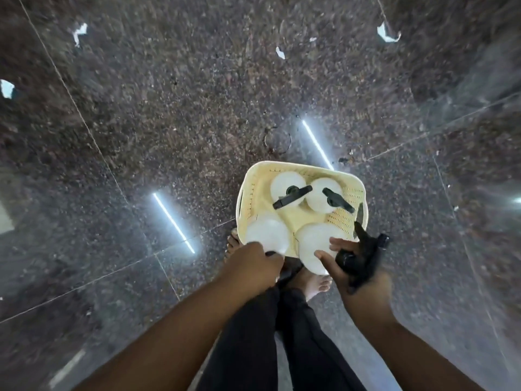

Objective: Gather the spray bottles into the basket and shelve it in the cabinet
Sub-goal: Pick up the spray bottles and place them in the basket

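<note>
A cream plastic basket (307,167) sits on the dark stone floor just ahead of my feet. Two white spray bottles with black trigger heads stand in its far half, one at the left (284,184) and one at the right (321,190). My left hand (253,266) is closed on a third white bottle (266,232) at the basket's near left. My right hand (355,275) grips the black trigger head of a fourth bottle (313,244) at the near right. Both near bottles hang over the basket's near edge, which they and my hands hide.
Polished dark granite floor (169,122) spreads all around, mirroring ceiling light strips (173,221). Small white scraps (387,33) lie on the floor farther ahead. My bare feet (318,283) and dark trousers stand directly below the basket.
</note>
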A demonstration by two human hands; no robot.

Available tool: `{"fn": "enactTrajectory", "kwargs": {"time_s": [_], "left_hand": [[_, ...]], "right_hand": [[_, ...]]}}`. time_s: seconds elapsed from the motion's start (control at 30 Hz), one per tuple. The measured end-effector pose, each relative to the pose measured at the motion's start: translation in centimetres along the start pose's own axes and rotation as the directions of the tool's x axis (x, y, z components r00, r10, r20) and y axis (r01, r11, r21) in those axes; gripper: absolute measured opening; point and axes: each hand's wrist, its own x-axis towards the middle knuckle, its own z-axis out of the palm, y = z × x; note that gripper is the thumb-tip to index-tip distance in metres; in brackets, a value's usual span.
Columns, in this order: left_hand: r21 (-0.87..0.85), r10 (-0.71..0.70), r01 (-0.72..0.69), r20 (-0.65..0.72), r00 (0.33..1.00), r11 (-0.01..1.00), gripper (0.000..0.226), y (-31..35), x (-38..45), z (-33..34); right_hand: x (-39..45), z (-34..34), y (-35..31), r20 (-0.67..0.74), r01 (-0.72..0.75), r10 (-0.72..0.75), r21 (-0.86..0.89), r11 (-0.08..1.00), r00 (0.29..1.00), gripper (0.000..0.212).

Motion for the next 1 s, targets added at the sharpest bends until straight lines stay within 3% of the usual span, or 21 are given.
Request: {"fn": "enactTrajectory", "kwargs": {"time_s": [0.2, 0.27, 0.33, 0.5, 0.57, 0.63, 0.7, 0.77, 0.8, 0.9, 0.97, 1.0], "left_hand": [[0.052, -0.063, 0.065, -0.037, 0.997, 0.997, 0.034, 0.9, 5.6, 1.1], [0.07, -0.073, 0.075, -0.024, 0.997, 0.995, 0.038, 0.7, 7.2, 1.4], [0.127, -0.059, 0.066, -0.059, 0.997, 0.99, 0.04, 0.5, 8.5, 1.3], [0.26, 0.012, 0.038, -0.188, 0.982, 0.965, 0.042, -0.5, 9.8, 0.6], [0.362, 0.085, 0.01, -0.244, 0.966, 0.932, 0.04, -1.0, 9.5, 0.7], [0.469, 0.228, -0.04, -0.351, 0.908, 0.883, 0.039, -1.5, 8.9, 0.7], [0.365, 0.325, -0.137, -0.524, 0.788, 0.921, 0.032, -1.9, 8.3, 0.2], [0.112, 0.252, -0.242, -0.681, 0.687, 0.964, 0.03, -2.3, 8.2, -0.8], [-0.024, 0.167, -0.26, -0.711, 0.684, 0.965, 0.033, -2.5, 8.4, -1.4], [-0.354, -0.077, -0.176, -0.597, 0.799, 0.918, 0.055, -2.5, 9.3, -2.8], [-0.343, -0.109, -0.072, -0.481, 0.87, 0.936, 0.072, -1.7, 10.2, -3.0], [-0.321, -0.088, -0.059, -0.424, 0.902, 0.945, 0.075, -1.3, 11.0, -2.9]], "right_hand": [[3.2, 3.7, 4.4, -0.027, -0.175, 0.175, 0.004, 0.985, 0.984, 0.035], [4.6, 4.6, 6.1, 0.069, -0.226, 0.233, -0.1, 0.969, 0.97, 0.031], [5.3, 5.4, 7.6, 0.156, -0.166, 0.213, -0.27, 0.948, 0.965, 0.035], [5.7, 5.6, 9.1, 0.232, -0.043, 0.145, -0.395, 0.918, 0.962, 0.041], [5.6, 4.9, 9.9, 0.303, -0.045, 0.213, -0.477, 0.878, 0.929, 0.056], [5.5, 4.0, 10.6, 0.273, -0.141, 0.32, -0.519, 0.843, 0.907, 0.062], [5.3, 2.8, 10.4, 0.149, -0.222, 0.324, -0.468, 0.855, 0.934, 0.055], [5.1, 1.3, 9.7, -0.018, -0.185, 0.193, -0.383, 0.905, 0.981, 0.044], [5.0, 0.5, 9.1, -0.1, -0.148, 0.12, -0.36, 0.921, 0.988, 0.039], [6.0, -2.2, 8.5, -0.3, -0.212, 0.11, -0.333, 0.919, 0.948, 0.04], [7.8, -3.4, 8.9, -0.313, -0.391, 0.303, -0.273, 0.879, 0.9, 0.058], [8.7, -3.7, 9.2, -0.251, -0.479, 0.427, -0.204, 0.854, 0.868, 0.067]]}}
